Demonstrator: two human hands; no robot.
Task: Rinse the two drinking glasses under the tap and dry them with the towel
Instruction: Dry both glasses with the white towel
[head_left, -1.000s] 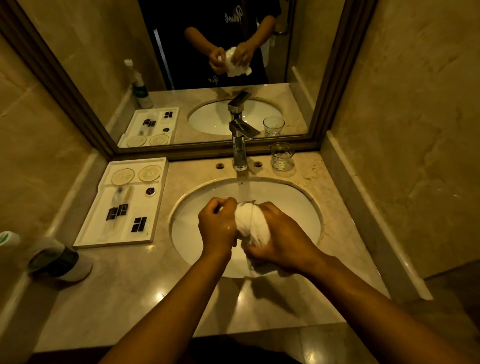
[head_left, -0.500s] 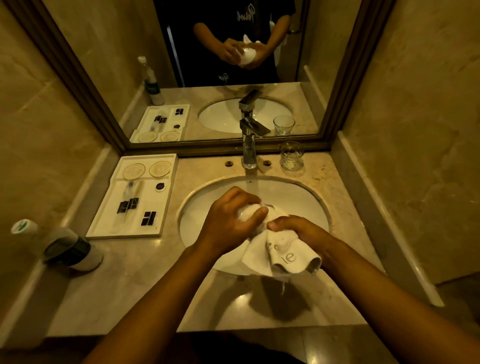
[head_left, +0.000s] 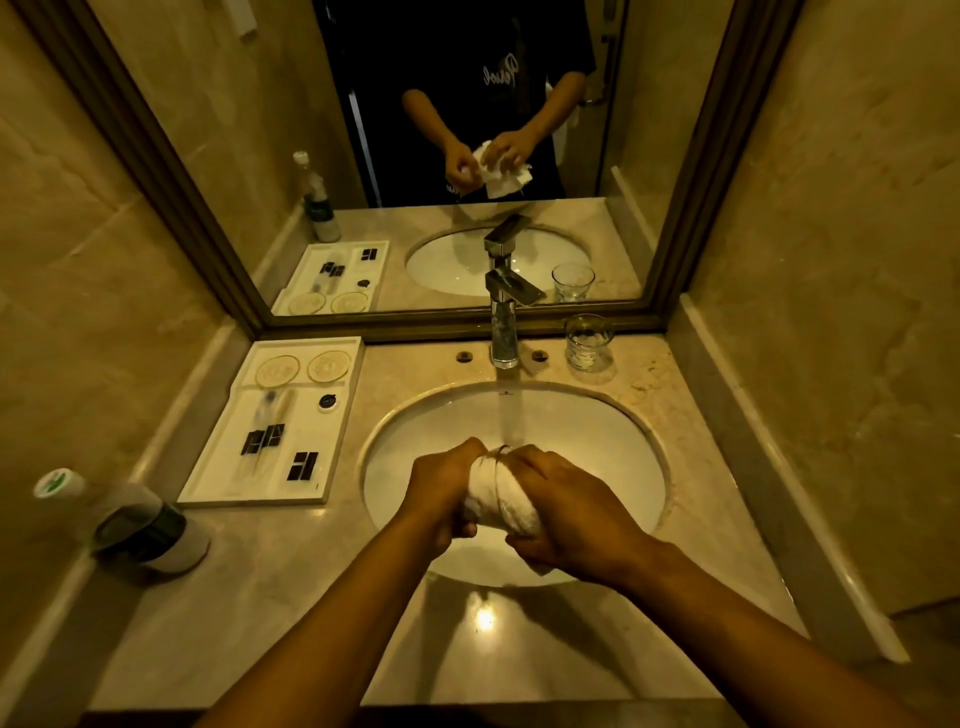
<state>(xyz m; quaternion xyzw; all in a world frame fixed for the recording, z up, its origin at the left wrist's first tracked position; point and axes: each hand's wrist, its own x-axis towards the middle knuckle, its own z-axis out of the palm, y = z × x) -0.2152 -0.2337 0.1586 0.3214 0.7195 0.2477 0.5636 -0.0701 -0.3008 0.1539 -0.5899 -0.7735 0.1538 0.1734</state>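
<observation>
Left of the sink basin (head_left: 597, 431), a capped plastic bottle (head_left: 132, 522) lies on its side on the marble counter (head_left: 291, 587); nearer the basin sits a white amenity tray (head_left: 208, 467). Over the basin, the left hand (head_left: 441, 493) grips one end of a drinking glass (head_left: 496, 483) wrapped in a white towel (head_left: 514, 512), while the right hand (head_left: 566, 519) closes around the towel. Behind the basin stands the tap (head_left: 505, 322), water running; behind it to the right, a second glass (head_left: 588, 343) stands upright

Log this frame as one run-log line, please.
step: drying glass | left hand + right hand: gripping towel wrapped glass over sink | tap: running | second glass: on counter by tap
</observation>
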